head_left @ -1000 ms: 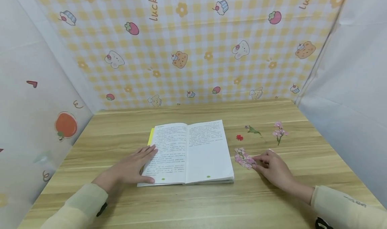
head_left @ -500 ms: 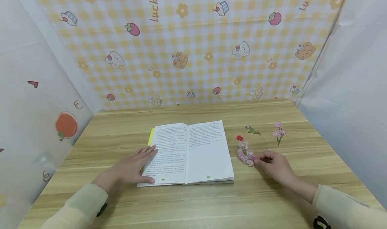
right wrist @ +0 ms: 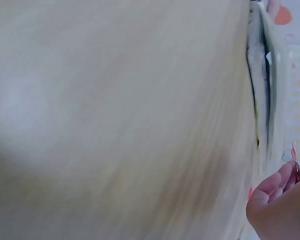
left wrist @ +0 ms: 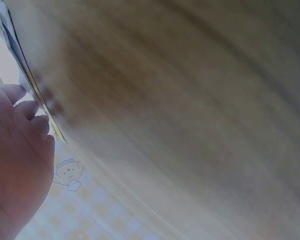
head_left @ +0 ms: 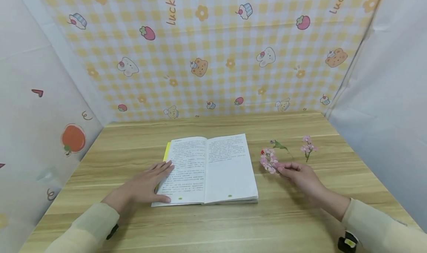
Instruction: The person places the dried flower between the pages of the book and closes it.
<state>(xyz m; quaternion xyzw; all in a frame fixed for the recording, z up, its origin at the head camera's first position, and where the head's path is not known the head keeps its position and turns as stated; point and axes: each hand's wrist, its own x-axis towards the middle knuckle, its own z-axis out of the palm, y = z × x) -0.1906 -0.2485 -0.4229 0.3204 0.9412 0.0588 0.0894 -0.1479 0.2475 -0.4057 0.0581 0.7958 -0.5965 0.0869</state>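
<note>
An open book (head_left: 230,171) lies on the wooden table with printed pages facing up. My left hand (head_left: 141,184) rests on its left page, fingers spread fairly straight; the left wrist view shows that hand (left wrist: 20,155) at the book's edge. To the right of the book, my right hand (head_left: 305,178) pinches a sprig of pale pink flowers (head_left: 268,161) by its stem, between thumb and fingers. Most of a small red flower (head_left: 262,152) is hidden behind the sprig. In the right wrist view, the right hand (right wrist: 280,200) shows the stem between its fingertips.
A green-leaved sprig with a purple bud (head_left: 279,145) lies beyond the right hand. Farther right is another pink flower sprig (head_left: 308,148). A yellow checked cloth (head_left: 217,60) hangs behind the table (head_left: 207,230), with white sheets at both sides.
My right hand has moved the pink sprig away from me, turning it more upright, so that it now overlaps the red flower. The left hand and book have stayed put.
</note>
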